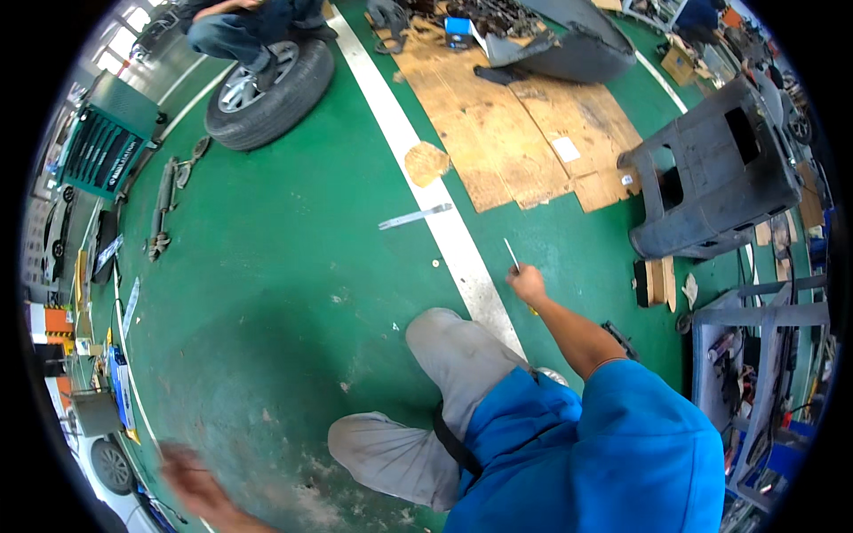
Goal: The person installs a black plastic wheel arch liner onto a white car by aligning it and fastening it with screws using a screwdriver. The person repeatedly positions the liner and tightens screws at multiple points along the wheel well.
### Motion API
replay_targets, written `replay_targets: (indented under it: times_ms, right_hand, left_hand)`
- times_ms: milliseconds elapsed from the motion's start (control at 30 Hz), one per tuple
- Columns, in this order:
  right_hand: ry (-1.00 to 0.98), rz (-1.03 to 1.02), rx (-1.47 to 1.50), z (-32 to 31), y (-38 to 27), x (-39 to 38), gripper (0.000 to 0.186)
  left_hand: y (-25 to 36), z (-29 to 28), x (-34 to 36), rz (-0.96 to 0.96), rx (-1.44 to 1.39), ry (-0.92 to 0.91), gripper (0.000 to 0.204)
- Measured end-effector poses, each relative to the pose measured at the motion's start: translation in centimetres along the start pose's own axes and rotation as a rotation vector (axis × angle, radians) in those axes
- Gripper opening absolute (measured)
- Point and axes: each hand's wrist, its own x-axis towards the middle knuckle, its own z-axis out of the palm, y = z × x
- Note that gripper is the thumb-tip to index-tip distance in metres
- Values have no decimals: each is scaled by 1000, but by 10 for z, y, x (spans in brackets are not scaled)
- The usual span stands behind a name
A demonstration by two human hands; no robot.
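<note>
My right hand point(527, 282) is closed round a screwdriver point(511, 253). Its thin metal shaft sticks up past my fingers, and a bit of yellow shows below the fist; most of the handle is hidden. My left hand point(195, 484) hangs out at the lower left, smeared by motion, so its fingers cannot be made out. Between the hands are my knees in grey trousers point(462, 355). A flat metal strip point(415, 217) lies on the green floor ahead, its right end across the white line point(462, 240).
A wheel with a tyre point(293, 102) lies far left, a person's foot on it. Flattened cardboard point(498, 133) bears dark parts. At right stand a black plastic piece point(711, 178) and a grey metal rack point(764, 315). A green tool cabinet point(107, 133) stands left.
</note>
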Motion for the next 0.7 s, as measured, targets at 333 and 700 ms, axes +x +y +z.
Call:
replay_targets:
  times_ms: [333,700]
  right_hand:
    - [-95,-262,-311,76,-54,18,33]
    - [-136,-398,-443,115,-113,79,21]
  left_hand:
    - [-193,28,-258,-830,233,1227,60]
    - [-163,42,-328,-987,419,1370,53]
